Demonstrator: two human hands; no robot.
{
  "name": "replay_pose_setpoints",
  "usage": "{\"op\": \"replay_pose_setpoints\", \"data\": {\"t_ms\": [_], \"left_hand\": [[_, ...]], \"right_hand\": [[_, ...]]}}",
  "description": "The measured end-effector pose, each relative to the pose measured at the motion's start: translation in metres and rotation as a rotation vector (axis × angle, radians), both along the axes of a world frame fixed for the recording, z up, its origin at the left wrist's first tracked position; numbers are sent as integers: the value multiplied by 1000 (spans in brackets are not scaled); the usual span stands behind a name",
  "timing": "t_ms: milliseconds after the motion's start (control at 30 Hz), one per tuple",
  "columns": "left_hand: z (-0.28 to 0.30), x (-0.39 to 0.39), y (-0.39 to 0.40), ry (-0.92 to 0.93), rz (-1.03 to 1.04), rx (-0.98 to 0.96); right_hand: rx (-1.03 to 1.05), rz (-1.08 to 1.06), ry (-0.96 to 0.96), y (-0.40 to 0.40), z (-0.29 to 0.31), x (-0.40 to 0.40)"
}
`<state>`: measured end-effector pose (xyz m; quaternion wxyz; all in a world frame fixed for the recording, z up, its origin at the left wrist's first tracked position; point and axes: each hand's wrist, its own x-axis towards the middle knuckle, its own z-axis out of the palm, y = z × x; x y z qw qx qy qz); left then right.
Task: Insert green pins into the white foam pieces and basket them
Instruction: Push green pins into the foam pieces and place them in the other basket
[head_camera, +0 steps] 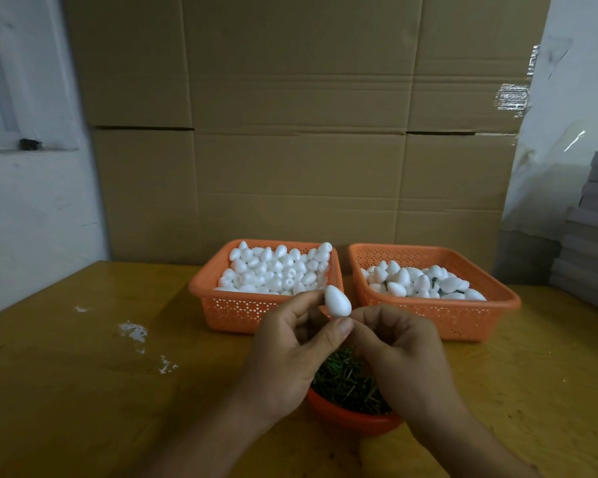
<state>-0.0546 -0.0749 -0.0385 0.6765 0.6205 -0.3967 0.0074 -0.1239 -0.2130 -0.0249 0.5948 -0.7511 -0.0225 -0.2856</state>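
Foam piece (pixel 338 301) between left hand (pixel 290 343) fingers (pixel 335 334).

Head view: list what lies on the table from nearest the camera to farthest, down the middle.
Round orange bowl of green pins → left hand and right hand, meeting at one white foam piece → two orange baskets side by side, left basket and right basket → cardboard boxes.
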Motion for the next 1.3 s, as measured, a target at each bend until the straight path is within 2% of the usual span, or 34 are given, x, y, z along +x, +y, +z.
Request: {"op": "replay_pose_setpoints", "data": {"t_ms": [133, 333, 500, 667, 867, 1033, 1133, 1300], "left_hand": [[-7, 2, 0, -4, 79, 100], [-12, 4, 1, -117, 215, 218], [-11, 0, 1, -146, 233, 243], [-11, -1, 3, -157, 235, 287], [-9, -4, 1, -200, 240, 323], [-8, -3, 2, -207, 236, 331], [-8, -2, 2, -220, 235, 338], [-9, -2, 2, -240, 212, 353]], "right_hand": [[27, -104, 12, -12, 4, 7], [-81, -499, 69, -70, 17, 43], [-274, -752, 279, -128, 25, 74], [-476, -876, 479, -156, 27, 97], [-536, -922, 654, -157, 31, 110], [-543, -881, 769, -150, 36, 103], [-561, -897, 693, -145, 37, 93], [-481, -765, 430, -131, 33, 74]]}}
